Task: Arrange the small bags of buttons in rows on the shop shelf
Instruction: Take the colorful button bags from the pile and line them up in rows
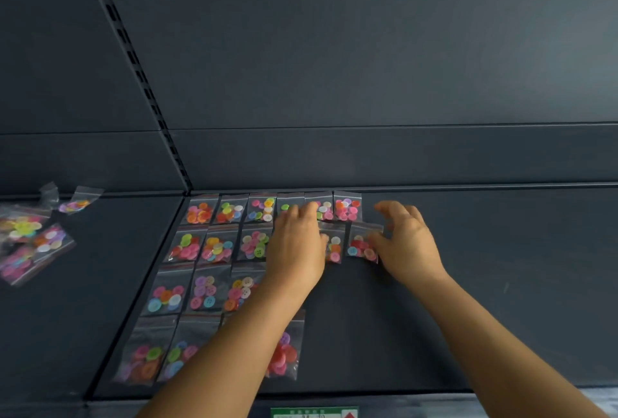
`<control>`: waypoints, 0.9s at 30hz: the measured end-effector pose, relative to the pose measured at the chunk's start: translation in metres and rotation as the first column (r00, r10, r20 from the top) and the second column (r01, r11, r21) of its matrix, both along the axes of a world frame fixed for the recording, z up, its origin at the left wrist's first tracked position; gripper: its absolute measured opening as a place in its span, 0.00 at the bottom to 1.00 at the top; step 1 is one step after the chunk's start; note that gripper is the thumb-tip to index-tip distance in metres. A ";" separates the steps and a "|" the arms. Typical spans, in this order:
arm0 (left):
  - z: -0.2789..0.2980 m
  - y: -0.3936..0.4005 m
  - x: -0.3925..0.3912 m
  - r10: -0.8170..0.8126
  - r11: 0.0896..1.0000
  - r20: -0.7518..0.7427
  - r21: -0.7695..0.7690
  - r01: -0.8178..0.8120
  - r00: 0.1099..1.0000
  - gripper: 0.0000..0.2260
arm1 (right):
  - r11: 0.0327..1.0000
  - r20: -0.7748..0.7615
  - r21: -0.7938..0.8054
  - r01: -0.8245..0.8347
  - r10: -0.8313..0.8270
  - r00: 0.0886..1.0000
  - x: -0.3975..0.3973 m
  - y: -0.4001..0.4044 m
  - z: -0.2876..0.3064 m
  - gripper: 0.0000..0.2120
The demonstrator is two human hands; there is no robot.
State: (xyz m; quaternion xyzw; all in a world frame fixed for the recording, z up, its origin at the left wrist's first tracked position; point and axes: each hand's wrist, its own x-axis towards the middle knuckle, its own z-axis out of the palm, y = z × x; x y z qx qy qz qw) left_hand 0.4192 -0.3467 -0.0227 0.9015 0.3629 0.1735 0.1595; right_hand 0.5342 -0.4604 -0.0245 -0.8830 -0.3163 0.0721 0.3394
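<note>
**Both hands working at the second row of button bags**

A dark grey shop shelf (485,300) is carrying everything, with a matching back panel (368,49) rising behind it and a slotted upright (140,83) running down to the shelf's back edge. A green and white price label (314,412) is showing at the front edge.

Clear zip bags of coloured buttons (204,290) are lying flat in four rows from the back edge toward the front, starting at the left edge of this shelf section. The back row is holding six bags. On the neighbouring section to the left, a loose pile of bags (30,243) is lying unsorted, with one bag (78,202) near the back edge.

The left hand (296,250) is lying over the second row, fingers extended and reaching to the back row bags; whether it is pressing them I cannot tell. The right hand (406,243) is touching the right side of the end bag (363,243) of the second row with its thumb, the other fingers loosely curled above it.
</note>
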 end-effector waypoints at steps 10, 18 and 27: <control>-0.013 0.001 -0.010 -0.291 0.948 -0.111 0.096 0.302 0.950 0.09 | 0.955 0.133 -0.098 -0.280 0.291 0.947 -0.014 0.006 -0.003 0.09; -0.010 0.003 -0.013 -0.252 0.961 -0.124 0.083 0.263 0.960 0.10 | 0.951 0.116 -0.064 -0.304 0.309 0.944 -0.017 0.017 -0.002 0.08; -0.011 0.002 -0.008 -0.260 0.958 -0.131 0.088 0.272 0.957 0.10 | 0.949 0.165 -0.146 -0.278 0.301 0.939 -0.013 0.018 -0.002 0.08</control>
